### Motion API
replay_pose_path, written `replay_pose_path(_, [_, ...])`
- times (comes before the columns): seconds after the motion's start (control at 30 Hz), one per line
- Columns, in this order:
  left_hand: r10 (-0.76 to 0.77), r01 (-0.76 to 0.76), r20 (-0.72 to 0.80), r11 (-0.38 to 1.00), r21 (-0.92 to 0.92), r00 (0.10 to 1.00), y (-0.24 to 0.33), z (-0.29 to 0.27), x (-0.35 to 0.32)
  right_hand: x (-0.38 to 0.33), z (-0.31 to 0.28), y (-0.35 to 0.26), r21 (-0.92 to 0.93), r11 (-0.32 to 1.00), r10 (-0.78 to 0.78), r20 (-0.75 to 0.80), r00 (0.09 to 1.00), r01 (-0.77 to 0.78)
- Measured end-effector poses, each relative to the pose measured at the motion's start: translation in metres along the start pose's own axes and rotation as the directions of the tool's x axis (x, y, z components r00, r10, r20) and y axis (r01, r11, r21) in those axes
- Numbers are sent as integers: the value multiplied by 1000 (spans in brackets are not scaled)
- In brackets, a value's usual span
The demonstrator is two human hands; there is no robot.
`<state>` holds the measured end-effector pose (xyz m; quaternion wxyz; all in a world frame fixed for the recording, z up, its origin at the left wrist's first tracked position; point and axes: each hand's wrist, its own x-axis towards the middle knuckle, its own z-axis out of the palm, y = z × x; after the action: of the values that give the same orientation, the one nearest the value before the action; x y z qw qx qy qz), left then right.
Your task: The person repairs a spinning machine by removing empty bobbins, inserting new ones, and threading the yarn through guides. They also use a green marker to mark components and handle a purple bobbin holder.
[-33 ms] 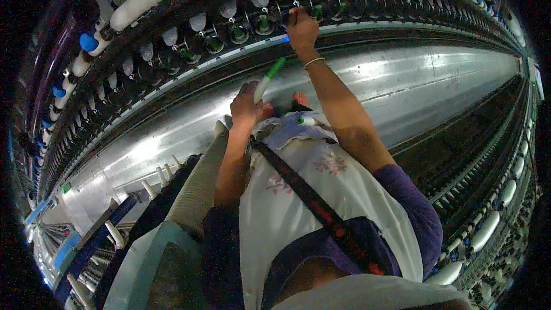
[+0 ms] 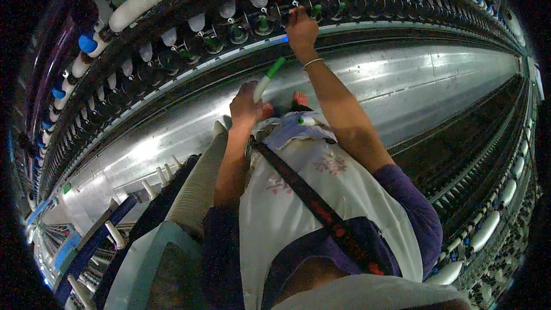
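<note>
This is a textile factory, a spinning mill. A long spinning machine (image 2: 402, 74) with shiny metal panels runs across the whole view. Along its upper side stands a dense row of spindles (image 2: 241, 31), many with small bobbins on them. Above the spindles, big white yarn packages (image 2: 135, 6) with blue ends hang in a line. A second row of white bobbins (image 2: 488, 227) curves away on the right of the machine. To the left of the machine, a cart (image 2: 92, 241) with upright pegs stands in the aisle. The person wears a white apron (image 2: 298, 195), as a worker does.
</note>
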<state>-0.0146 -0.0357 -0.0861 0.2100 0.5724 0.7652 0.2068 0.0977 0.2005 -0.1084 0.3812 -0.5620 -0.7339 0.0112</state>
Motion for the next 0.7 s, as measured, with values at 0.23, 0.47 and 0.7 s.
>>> replay_pose_path(0.23, [-44,45,11,997,-57,999,-3,11,10,-71,-23,56,418,902,-1,254,967,-109])
replay_pose_path(0.47, [-50,51,15,993,-106,999,12,20,21,-163,-20,157,519,95,28,851,524,-849])
replay_pose_path(0.7, [-176,192,129,973,-128,976,34,11,21,-193,-105,162,497,542,-294,868,400,-678])
